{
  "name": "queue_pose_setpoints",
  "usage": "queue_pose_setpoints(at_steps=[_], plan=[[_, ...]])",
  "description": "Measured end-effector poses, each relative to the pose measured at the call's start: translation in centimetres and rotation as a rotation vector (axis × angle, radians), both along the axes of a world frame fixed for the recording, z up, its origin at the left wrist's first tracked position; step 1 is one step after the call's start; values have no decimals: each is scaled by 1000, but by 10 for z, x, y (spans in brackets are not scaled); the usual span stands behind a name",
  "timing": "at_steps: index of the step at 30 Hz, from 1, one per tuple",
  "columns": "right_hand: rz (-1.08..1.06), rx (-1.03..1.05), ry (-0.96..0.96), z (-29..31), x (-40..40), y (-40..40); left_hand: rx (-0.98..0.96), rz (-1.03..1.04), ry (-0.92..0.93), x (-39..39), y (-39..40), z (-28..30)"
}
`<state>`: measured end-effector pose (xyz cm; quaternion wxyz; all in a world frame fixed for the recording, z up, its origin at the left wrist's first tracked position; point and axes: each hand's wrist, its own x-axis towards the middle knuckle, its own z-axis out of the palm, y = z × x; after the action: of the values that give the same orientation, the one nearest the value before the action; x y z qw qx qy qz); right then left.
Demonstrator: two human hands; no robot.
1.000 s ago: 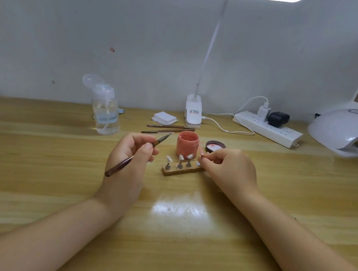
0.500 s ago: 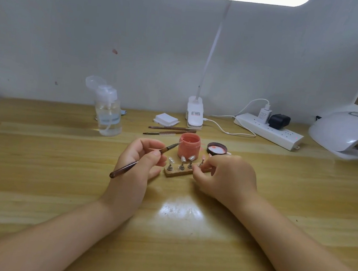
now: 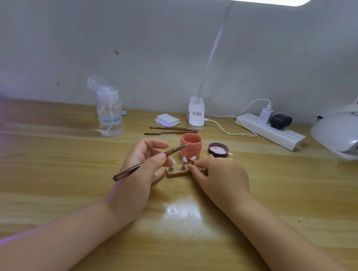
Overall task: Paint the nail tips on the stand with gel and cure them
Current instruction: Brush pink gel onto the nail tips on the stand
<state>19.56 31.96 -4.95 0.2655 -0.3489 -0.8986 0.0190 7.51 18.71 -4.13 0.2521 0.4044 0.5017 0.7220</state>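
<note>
Standing near the middle of the wooden table, the small wooden stand carried pale nail tips upright on metal pegs, presumably so each tip could be reached from above without being touched. The right hand pinched the right end of the stand with curled fingertips, probably to steady it against the strokes. The left hand held a brush pinched between thumb and forefinger, handle trailing down-left, bristle end raised toward the open coral gel jar. Whether the bristles touched the jar's rim or only overlapped it in view could not be told. The jar sat just beyond the stand, likely to keep each reload short; its lid lay inside-up just to the right.

Two spare brushes lay beyond the jar, with a stack of white pads and the clamp base of the desk lamp behind them. A clear pump bottle stood far left. The white curing lamp sat at far right, well apart from the stand, beside a power strip. Tips appeared unpainted; curing was not yet due.
</note>
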Motion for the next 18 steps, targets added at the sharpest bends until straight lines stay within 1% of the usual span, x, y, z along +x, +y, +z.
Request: queue_pose_setpoints(at_steps=[11,14,18], plan=[[26,-4,27,4,0,-3,9,-52,5,0,-1,0],[41,-14,116,6,2,-7,24,-33,29,2,0,0],[56,-101,256,10,6,-10,62,61,136,-1,-2,2]])
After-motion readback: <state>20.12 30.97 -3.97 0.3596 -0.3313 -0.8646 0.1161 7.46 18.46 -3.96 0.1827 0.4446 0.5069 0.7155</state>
